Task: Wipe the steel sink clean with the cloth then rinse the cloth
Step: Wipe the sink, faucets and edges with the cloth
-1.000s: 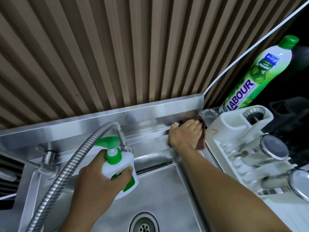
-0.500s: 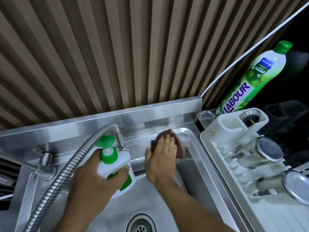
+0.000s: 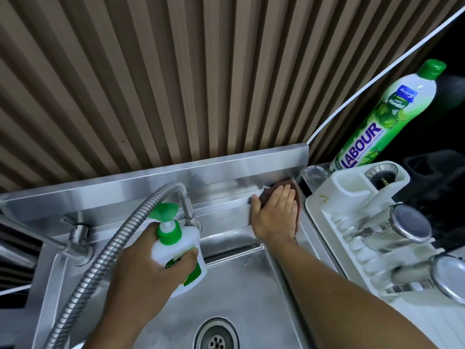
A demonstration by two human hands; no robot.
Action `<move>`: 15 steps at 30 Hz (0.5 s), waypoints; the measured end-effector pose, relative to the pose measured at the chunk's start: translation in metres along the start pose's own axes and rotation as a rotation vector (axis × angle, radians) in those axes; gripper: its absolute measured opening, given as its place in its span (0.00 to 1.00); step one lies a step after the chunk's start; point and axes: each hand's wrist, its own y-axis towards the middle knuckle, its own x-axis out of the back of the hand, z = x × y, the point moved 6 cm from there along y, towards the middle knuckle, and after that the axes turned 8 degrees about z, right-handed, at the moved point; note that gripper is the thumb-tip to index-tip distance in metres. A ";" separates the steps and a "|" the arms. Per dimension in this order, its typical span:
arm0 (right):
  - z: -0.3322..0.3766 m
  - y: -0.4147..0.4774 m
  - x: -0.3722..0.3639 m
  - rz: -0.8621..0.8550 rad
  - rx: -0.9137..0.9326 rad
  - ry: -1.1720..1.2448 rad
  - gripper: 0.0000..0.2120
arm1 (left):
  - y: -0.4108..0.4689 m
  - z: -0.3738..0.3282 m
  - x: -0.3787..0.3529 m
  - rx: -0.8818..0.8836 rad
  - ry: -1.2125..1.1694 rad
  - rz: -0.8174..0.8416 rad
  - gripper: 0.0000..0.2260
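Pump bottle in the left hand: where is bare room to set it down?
Bare: the basin floor between the drain and the back wall, and the back ledge between the faucet base and the right hand. Crowded: the drying rack, full of steel cups.

I count two hands: the left hand (image 3: 141,273) and the right hand (image 3: 274,215). There are two bottles: one pump bottle (image 3: 173,250) and one soap bottle (image 3: 372,127). There is one cloth (image 3: 298,197), one sink (image 3: 251,285) with one drain (image 3: 216,336), and one hose (image 3: 100,258). One rack (image 3: 334,222) carries two steel cups, the far cup (image 3: 407,226) and the near cup (image 3: 450,279), and one strainer (image 3: 381,173).
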 end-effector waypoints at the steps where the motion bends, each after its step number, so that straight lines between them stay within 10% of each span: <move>1: 0.002 0.003 0.000 -0.025 -0.012 0.018 0.41 | 0.000 0.001 0.000 0.002 -0.008 0.001 0.14; 15: 0.059 -0.050 -0.037 -0.092 0.675 -0.064 0.26 | 0.002 0.001 -0.001 -0.032 -0.018 -0.014 0.15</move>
